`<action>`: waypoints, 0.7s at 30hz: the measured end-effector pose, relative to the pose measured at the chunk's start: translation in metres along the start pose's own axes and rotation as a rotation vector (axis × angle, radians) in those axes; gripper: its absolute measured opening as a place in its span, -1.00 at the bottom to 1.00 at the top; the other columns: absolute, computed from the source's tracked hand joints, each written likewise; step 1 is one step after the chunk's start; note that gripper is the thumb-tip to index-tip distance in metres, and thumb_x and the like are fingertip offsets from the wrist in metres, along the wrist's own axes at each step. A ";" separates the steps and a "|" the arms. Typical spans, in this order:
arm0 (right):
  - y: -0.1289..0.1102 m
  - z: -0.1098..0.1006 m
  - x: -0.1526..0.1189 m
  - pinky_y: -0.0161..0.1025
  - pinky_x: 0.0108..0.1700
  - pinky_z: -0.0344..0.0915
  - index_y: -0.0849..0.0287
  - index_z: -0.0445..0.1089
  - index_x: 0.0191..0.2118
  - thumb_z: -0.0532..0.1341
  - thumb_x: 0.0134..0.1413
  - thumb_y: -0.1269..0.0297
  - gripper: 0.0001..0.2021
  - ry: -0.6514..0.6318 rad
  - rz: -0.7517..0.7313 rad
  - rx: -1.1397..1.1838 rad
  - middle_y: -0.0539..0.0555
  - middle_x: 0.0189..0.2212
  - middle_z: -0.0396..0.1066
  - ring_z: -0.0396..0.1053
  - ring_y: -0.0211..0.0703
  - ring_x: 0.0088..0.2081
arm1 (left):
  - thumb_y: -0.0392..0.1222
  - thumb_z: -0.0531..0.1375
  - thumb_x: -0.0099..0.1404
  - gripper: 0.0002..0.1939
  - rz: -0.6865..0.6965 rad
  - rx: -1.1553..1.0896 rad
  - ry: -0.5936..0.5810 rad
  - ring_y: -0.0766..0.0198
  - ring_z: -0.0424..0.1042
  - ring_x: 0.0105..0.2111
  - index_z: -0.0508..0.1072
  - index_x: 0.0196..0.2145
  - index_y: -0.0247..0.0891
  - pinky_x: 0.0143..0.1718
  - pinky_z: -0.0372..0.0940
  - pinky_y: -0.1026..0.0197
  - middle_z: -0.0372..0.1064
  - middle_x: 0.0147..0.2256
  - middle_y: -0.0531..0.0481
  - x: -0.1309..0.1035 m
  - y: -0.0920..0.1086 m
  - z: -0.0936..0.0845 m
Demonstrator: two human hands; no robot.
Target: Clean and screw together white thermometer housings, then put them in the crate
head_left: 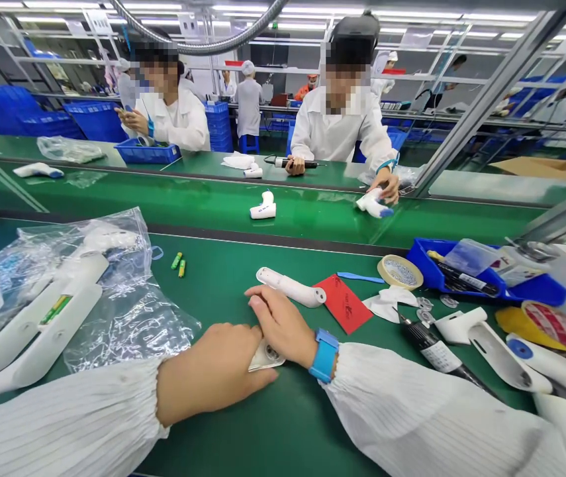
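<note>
My left hand [216,368] is closed round a white plastic part [266,358], low over the green bench. Only the part's end with a round metal-looking detail shows; the rest is hidden under my hands. My right hand [285,324], with a blue wristband, lies over the same part from the right, fingers together against my left hand. Just beyond them lies a curved white housing shell [291,287]. A red card [347,303] touches its right end.
Plastic bags and white housings [49,331] lie left, near two small batteries [179,264]. At right are a blue bin [486,271], tape roll [400,271], black electric screwdriver [434,348] and white shells [506,354]. Across the green conveyor [312,212], two co-workers sit; one holds a white device [375,202].
</note>
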State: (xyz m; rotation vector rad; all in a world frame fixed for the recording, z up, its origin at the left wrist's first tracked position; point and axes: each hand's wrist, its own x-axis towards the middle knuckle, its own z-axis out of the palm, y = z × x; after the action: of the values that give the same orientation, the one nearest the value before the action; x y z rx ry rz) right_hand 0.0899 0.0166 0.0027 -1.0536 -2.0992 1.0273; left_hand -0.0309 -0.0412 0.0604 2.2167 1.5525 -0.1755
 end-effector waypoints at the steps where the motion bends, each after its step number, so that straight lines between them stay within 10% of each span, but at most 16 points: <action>1: 0.000 0.003 0.001 -0.21 -0.17 0.18 0.16 0.25 -0.14 -0.10 0.20 0.32 -0.77 -0.018 -0.001 -0.034 0.04 -0.30 0.36 0.27 -0.21 -0.23 | 0.06 0.01 0.16 -0.64 -0.003 -0.019 -0.004 0.03 0.42 -0.36 0.38 -0.30 -0.28 -0.39 0.23 0.11 0.44 -0.36 -0.12 0.001 -0.001 -0.001; 21: 0.001 0.003 0.006 -0.25 -0.32 0.01 0.14 0.26 -0.29 -0.11 0.13 0.43 -0.77 -0.232 -0.011 -0.274 -0.05 -0.58 0.24 0.17 -0.21 -0.44 | -0.03 -0.03 0.17 -0.69 0.052 -0.157 -0.231 0.22 0.33 -0.61 0.41 -0.52 -0.21 -0.58 0.05 0.24 0.39 -0.59 0.02 0.015 -0.016 -0.006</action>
State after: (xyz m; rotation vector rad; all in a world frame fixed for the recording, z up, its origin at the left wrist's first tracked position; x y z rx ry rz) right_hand 0.0848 0.0205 0.0011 -1.0920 -2.4866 0.9106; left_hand -0.0407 -0.0213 0.0562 2.0333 1.3360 -0.2736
